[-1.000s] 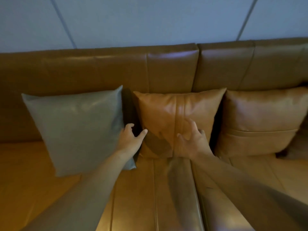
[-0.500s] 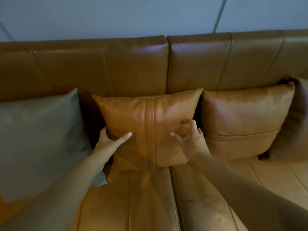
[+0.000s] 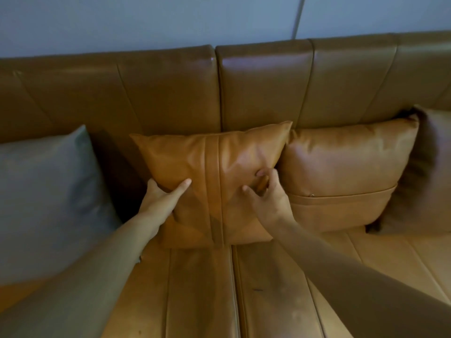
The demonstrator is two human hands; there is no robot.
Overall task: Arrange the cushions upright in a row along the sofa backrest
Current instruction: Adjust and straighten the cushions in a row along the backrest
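Note:
A tan leather cushion with a centre seam [image 3: 214, 162] stands upright against the brown sofa backrest [image 3: 170, 93]. My left hand [image 3: 162, 200] grips its left edge, thumb on the front face. My right hand [image 3: 266, 198] pinches the leather at its right side, fingers curled into the front. To the left a grey cushion [image 3: 51, 201] leans upright, with a dark gap between it and the tan one. A second tan cushion with a horizontal seam [image 3: 341, 172] stands to the right, touching the held one. A dark brown cushion [image 3: 429, 167] stands at the far right.
The sofa seat [image 3: 202, 289] stretches out in front of the cushions, with seams running toward me. A pale wall [image 3: 146, 20] rises behind the backrest.
My left hand has moved off the grey cushion onto the left edge of the seamed tan cushion. My right hand has closed on that cushion's right side. The view has shifted right.

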